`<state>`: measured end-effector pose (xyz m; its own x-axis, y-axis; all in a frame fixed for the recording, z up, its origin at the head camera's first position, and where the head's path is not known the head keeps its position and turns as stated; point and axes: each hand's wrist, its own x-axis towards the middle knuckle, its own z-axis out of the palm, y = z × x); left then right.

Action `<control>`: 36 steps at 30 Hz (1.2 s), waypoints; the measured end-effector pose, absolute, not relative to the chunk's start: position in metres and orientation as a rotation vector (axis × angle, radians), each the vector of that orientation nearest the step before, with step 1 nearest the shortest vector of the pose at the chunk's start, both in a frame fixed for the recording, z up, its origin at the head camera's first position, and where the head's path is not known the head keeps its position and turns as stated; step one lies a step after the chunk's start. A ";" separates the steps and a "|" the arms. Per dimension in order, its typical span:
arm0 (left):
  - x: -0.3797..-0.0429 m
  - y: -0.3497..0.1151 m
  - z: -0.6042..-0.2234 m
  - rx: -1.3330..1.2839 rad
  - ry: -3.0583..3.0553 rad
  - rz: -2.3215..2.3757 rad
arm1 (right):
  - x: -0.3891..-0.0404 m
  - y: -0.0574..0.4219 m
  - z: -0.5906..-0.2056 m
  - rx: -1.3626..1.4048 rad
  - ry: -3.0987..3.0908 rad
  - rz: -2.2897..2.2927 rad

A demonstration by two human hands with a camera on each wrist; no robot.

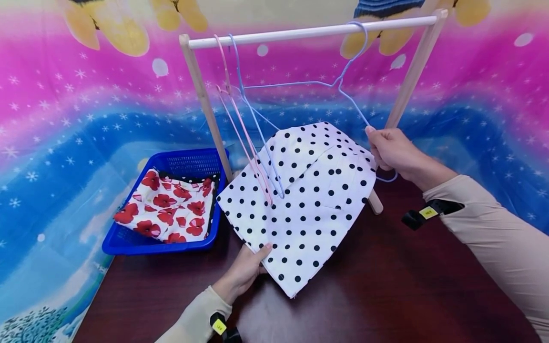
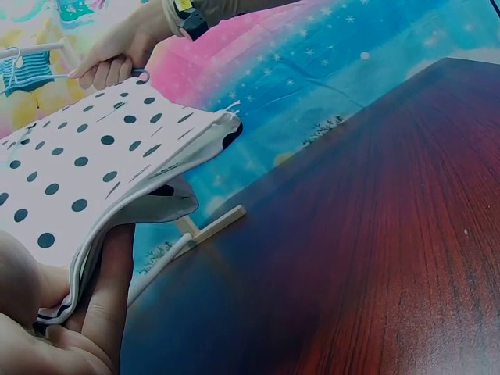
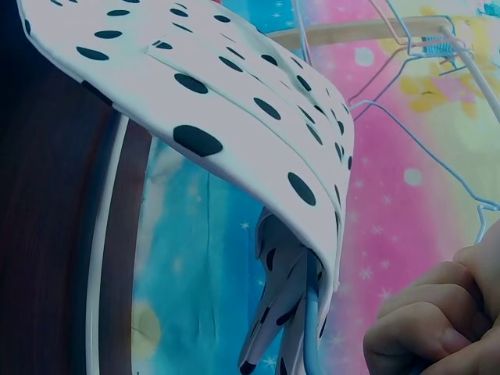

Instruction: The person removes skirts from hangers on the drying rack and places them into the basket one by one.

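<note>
A white cloth with black polka dots [image 1: 309, 200] hangs slanting below the rack, its lower corner toward me. My left hand [image 1: 242, 274] pinches its lower left edge, thumb on top and fingers [image 2: 109, 305] underneath, as the left wrist view shows. My right hand [image 1: 396, 152] grips the right end of a light blue wire hanger [image 1: 291, 84], whose hook sits over the bar. In the right wrist view, the cloth [image 3: 234, 117] is folded over, with a blue wire running into the fold. Most of the hanger's lower part is hidden behind the cloth.
A wooden rack with a white bar [image 1: 300, 34] stands on the dark table [image 1: 386, 286]. Toward the bar's left end hang a pink hanger [image 1: 226, 71] and another blue hanger [image 1: 239, 71], overlapping the cloth. A blue basket [image 1: 163, 248] at left holds red-flowered fabric [image 1: 171, 209].
</note>
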<state>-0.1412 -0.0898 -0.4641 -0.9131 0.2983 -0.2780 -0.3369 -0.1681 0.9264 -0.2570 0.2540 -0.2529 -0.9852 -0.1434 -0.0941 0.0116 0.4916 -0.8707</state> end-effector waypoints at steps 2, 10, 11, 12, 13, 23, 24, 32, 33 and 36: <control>-0.141 -0.091 -0.463 -0.038 1.702 2.126 | -0.257 0.254 -0.253 -0.107 2.578 -1.506; -0.141 -0.095 -0.459 -0.036 1.722 2.119 | -0.256 0.256 -0.252 -0.109 2.573 -1.512; -0.141 -0.096 -0.458 -0.038 1.723 2.117 | -0.256 0.257 -0.252 -0.109 2.572 -1.512; -0.141 -0.096 -0.458 -0.037 1.724 2.115 | -0.256 0.257 -0.252 -0.109 2.572 -1.511; -0.141 -0.096 -0.458 -0.039 1.726 2.114 | -0.257 0.257 -0.252 -0.110 2.574 -1.510; -0.142 -0.103 -0.456 -0.051 1.740 2.096 | -0.258 0.257 -0.253 -0.104 2.572 -1.509; -0.142 -0.103 -0.456 -0.049 1.741 2.095 | -0.258 0.258 -0.253 -0.103 2.571 -1.509; -0.144 -0.108 -0.454 -0.024 1.728 2.109 | -0.259 0.259 -0.255 -0.102 2.562 -1.512; -0.144 -0.109 -0.454 -0.022 1.727 2.109 | -0.259 0.258 -0.255 -0.103 2.562 -1.512; -0.144 -0.109 -0.454 -0.028 1.725 2.102 | -0.259 0.259 -0.255 -0.105 2.563 -1.513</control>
<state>-0.1442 -0.1093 -0.4536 -0.9119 0.3042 -0.2755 -0.3295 -0.1423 0.9334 -0.2592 0.2588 -0.2551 -0.9842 -0.1428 -0.1043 0.0223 0.4850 -0.8742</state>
